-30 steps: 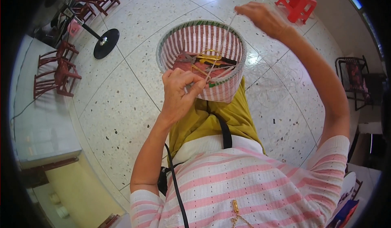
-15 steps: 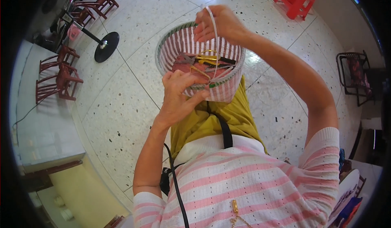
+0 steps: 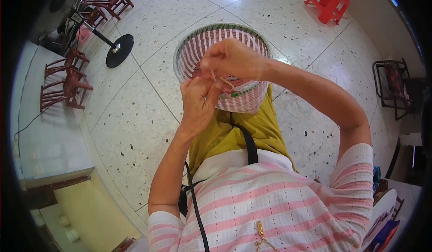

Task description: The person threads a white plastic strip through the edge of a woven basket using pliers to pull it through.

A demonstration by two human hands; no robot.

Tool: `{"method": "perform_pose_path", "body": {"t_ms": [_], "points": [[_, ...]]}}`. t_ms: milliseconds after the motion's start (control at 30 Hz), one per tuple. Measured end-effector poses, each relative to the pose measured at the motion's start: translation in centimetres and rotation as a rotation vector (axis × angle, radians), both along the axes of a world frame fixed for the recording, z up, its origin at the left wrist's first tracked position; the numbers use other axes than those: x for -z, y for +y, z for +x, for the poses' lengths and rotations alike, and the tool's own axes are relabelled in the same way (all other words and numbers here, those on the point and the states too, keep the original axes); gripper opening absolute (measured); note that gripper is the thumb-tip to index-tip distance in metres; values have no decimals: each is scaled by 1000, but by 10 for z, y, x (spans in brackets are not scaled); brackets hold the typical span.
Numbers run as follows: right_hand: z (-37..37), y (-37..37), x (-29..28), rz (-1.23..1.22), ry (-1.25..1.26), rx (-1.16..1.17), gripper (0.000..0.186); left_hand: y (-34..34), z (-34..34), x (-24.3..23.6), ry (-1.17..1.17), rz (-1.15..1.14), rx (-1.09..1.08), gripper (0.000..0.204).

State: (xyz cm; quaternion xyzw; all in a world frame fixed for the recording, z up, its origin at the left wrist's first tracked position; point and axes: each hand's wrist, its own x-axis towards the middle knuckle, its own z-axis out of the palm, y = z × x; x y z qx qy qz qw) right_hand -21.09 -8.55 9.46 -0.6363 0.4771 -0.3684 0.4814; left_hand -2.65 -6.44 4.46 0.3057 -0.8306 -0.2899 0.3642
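A pink-and-white striped woven basket [image 3: 240,103] with a green-patterned rim rests over the yellow-trousered legs. My left hand [image 3: 198,103] is at its near left rim, fingers closed on a thin strip. My right hand [image 3: 231,60] hangs just above and right of it, over the basket's opening, pinching a thin pale strip [image 3: 213,75] close to the left fingertips. A short tan piece [image 3: 227,82] lies at the near rim. The tools inside the basket are mostly hidden behind my hands.
Wooden chairs [image 3: 74,90] and a black-based stand [image 3: 119,49] are at the left, a red plastic stool [image 3: 328,2] at the back right and a dark metal folding chair [image 3: 391,83] at the right. A cord [image 3: 33,117] runs along the left; loose clear strands lie right of the basket.
My right hand came from high at the upper right, down and left to beside my left hand, shortening the visible strip. My left fingers spread briefly half a second ago and are closed again.
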Motion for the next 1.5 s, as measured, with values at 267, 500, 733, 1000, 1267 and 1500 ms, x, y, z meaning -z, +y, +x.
{"method": "perform_pose_path", "body": {"t_ms": [267,500,733,1000,1267,1500], "points": [[-29,-5,-2,275,9,-148,22,-7,16,-6,-232,38,122,28],[-35,-16,8,370,146,-187,14,-1,18,-1,-105,-81,161,22],[-35,-17,36,403,149,-354,10,2,8,5,-128,-174,74,22],[-29,-16,36,317,303,-292,7,4,9,7,-107,-192,71,20],[-29,-10,22,334,229,-313,10,5,6,6,-120,-215,60,19],[-32,-11,28,232,233,-317,10,6,4,6,-107,-268,55,18]]}}
